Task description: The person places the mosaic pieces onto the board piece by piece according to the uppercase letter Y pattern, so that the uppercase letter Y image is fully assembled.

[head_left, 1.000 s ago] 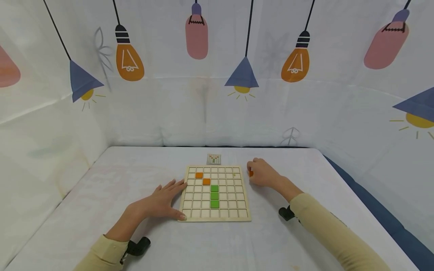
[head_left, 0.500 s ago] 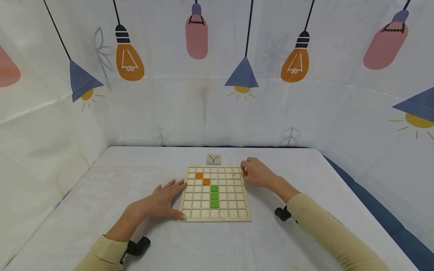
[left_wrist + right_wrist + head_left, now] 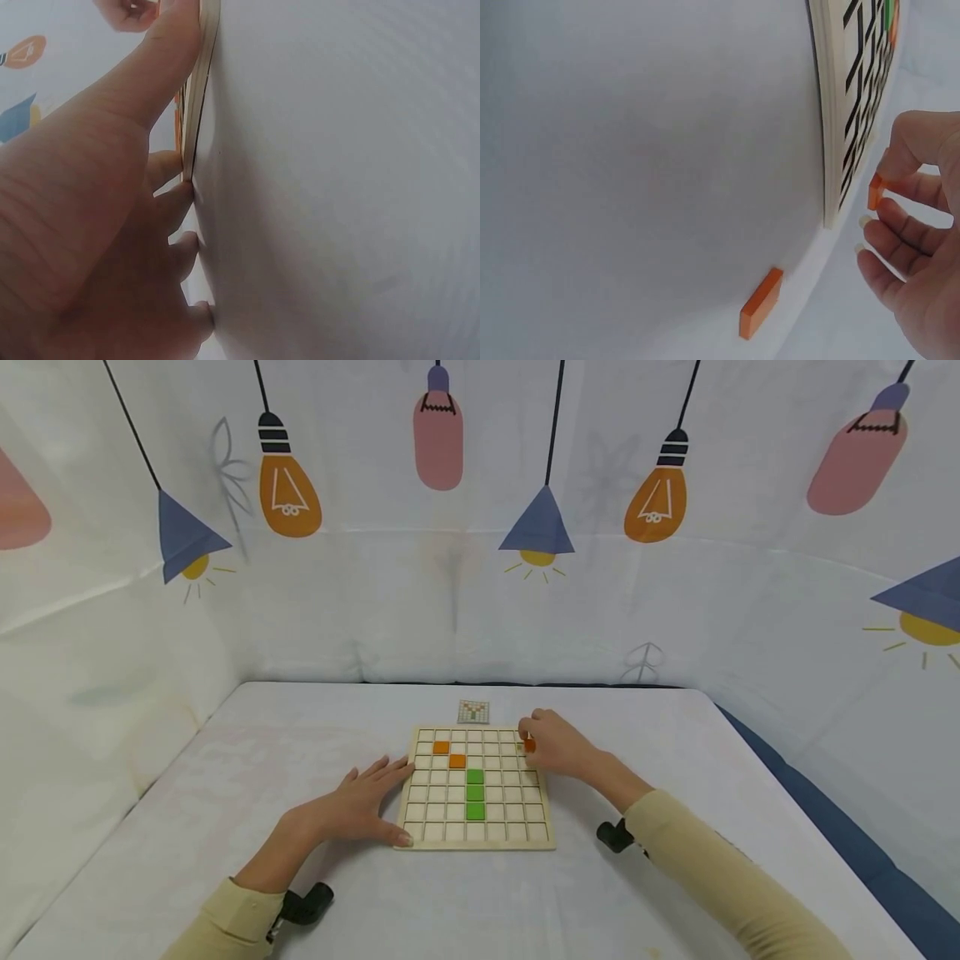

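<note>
A wooden grid board (image 3: 436, 794) lies on the table. Two orange square tiles sit on a diagonal in its upper left part, the lower being an orange tile (image 3: 457, 762). Below them, a column of green tiles (image 3: 475, 793) runs down the middle. My left hand (image 3: 360, 802) rests against the board's left side, fingers spread, thumb on the near left corner. My right hand (image 3: 558, 743) pinches another orange tile (image 3: 875, 192) between thumb and fingers, over the board's far right corner. In the right wrist view, a loose orange tile (image 3: 761, 304) lies on the table beside the board.
A small pattern card (image 3: 473, 712) lies just beyond the board's far edge. Behind the white table (image 3: 480, 906) hangs a white cloth (image 3: 360, 610) printed with lamps and bulbs. Each wrist wears a black camera.
My right hand has moved left with the pinched orange tile, from beside the board to over its far right corner. The left hand and the board have stayed in place.
</note>
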A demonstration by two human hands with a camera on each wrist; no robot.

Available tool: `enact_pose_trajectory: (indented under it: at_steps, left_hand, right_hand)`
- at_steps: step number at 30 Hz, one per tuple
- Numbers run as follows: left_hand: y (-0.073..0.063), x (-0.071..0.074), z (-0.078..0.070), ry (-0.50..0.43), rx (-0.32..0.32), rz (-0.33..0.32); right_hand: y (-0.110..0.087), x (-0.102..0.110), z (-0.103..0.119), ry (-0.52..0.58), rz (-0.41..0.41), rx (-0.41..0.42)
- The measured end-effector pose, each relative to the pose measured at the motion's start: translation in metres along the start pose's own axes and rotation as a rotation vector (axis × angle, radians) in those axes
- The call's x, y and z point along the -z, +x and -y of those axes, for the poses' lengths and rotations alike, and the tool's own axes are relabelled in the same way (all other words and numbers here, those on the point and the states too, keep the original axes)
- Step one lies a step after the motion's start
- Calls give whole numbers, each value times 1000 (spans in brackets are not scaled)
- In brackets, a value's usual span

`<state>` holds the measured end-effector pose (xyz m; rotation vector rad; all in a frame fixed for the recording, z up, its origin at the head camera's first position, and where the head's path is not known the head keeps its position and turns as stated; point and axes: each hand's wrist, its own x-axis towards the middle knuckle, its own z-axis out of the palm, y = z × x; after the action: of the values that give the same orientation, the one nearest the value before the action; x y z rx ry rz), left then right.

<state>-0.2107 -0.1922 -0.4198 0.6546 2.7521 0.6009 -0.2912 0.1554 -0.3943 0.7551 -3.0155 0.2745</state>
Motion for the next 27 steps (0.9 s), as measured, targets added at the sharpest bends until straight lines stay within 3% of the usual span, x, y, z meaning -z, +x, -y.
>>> enact_pose_trajectory:
  at_steps: [27]
  left_hand:
    - [-2, 3, -2, -20, -8, 3]
  right_hand:
    - [9, -6, 32, -12, 53, 66]
